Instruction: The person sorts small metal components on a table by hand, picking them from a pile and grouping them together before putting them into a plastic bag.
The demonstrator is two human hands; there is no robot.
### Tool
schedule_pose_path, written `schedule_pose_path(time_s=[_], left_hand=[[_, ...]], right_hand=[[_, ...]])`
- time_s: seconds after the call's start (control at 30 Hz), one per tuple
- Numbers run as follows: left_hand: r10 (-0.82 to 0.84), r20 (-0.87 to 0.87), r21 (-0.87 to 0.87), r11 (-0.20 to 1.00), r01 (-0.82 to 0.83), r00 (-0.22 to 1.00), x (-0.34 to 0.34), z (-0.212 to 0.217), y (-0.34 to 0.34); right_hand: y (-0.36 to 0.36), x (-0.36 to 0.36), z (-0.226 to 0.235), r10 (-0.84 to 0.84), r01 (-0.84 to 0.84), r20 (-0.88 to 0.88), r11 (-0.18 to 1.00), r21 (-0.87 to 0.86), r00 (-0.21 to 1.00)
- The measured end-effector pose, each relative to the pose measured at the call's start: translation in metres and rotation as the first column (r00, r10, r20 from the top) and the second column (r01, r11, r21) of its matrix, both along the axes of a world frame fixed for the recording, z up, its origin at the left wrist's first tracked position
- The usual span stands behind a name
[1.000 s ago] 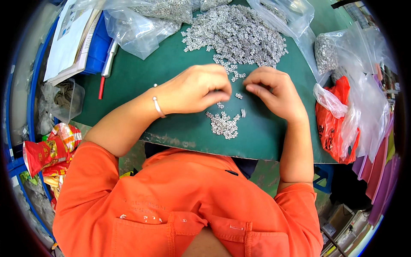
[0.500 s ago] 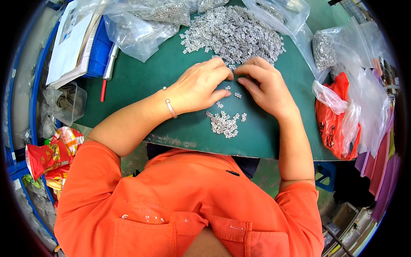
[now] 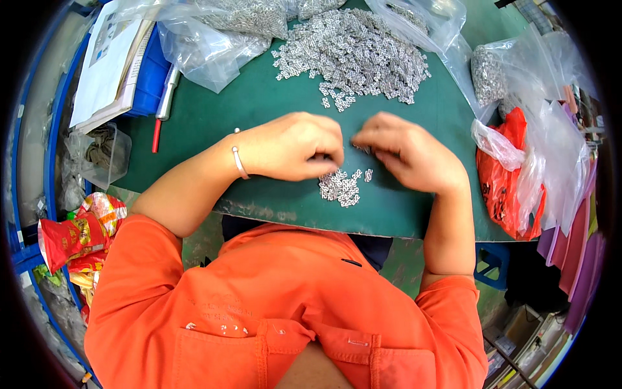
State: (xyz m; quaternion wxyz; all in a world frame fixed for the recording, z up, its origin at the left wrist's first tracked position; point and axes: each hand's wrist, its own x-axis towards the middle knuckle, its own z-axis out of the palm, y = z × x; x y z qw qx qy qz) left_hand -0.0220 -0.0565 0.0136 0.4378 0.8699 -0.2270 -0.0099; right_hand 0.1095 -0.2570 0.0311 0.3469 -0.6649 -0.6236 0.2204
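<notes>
Left hand (image 3: 295,146) and right hand (image 3: 405,152) are meeting fingertips, pinching small silver parts (image 3: 360,148) above the small pile (image 3: 340,187); large heap (image 3: 356,55) is lying at twelve o'clock.

Clear bags (image 3: 214,39) behind; red snack wrappers (image 3: 71,236) left.

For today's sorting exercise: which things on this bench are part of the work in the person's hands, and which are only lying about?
In the work:
left hand
right hand
small pile of metal parts
large heap of metal parts
green mat

Lying about:
red plastic bag
papers
red-tipped pen
snack wrappers
</notes>
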Motion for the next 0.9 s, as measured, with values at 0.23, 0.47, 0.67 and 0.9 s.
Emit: schedule_pose_path(time_s=[0.23, 0.47, 0.67, 0.9], left_hand=[[0.413, 0.399, 0.092, 0.870, -0.483, 0.819, 0.013, -0.003, 0.006], [0.476, 0.225, 0.042, 0.867, -0.496, 0.850, 0.012, -0.011, 0.016], [0.479, 0.146, 0.063, 0.869, -0.491, 0.866, 0.011, -0.008, 0.017], [0.431, 0.228, 0.168, 0.866, -0.471, 0.873, 0.007, -0.008, 0.016]], right_hand=[[0.019, -0.006, -0.007, -0.128, 0.105, 0.129, 0.980, 0.169, 0.983], [0.021, 0.005, -0.017, -0.402, 0.368, 0.101, 0.896, 0.250, 0.910], [0.025, 0.001, -0.019, -0.322, 0.291, 0.207, 0.942, 0.167, 0.924], [0.019, 0.000, -0.011, -0.116, 0.129, -0.134, 0.987, 0.095, 0.984]])
